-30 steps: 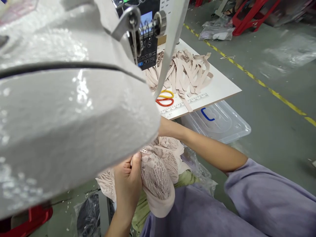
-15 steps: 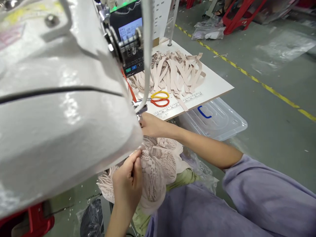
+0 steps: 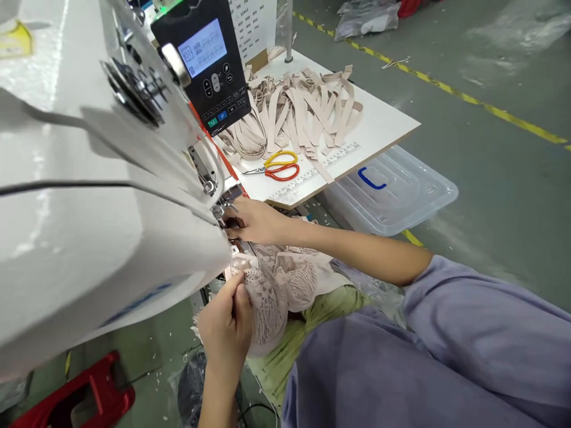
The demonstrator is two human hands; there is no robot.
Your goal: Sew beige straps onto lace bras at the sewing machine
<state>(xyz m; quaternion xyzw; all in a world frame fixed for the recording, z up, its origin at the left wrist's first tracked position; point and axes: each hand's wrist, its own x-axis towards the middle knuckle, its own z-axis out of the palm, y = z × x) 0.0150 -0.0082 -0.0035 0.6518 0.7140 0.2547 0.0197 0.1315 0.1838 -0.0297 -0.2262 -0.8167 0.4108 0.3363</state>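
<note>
A pale pink lace garment (image 3: 285,285) hangs from under the head of a white sewing machine (image 3: 89,196) down over my lap. My left hand (image 3: 227,324) is closed, pinching the lace edge just below the machine head. My right hand (image 3: 254,221) reaches in at the presser foot (image 3: 223,208), fingers curled against the fabric there; what they grip is partly hidden by the machine.
A black control panel (image 3: 205,65) sits on the machine. Behind it the white table (image 3: 383,131) carries several beige elastic strips (image 3: 303,110) and red-and-yellow scissors (image 3: 279,167). A clear plastic bin lid (image 3: 392,193) lies beside the table. A red stool (image 3: 75,398) stands low left.
The view has swung so the machine head fills less of it. My right hand has come out from behind the head to the presser foot. My left hand has stayed pinched on the lace.
</note>
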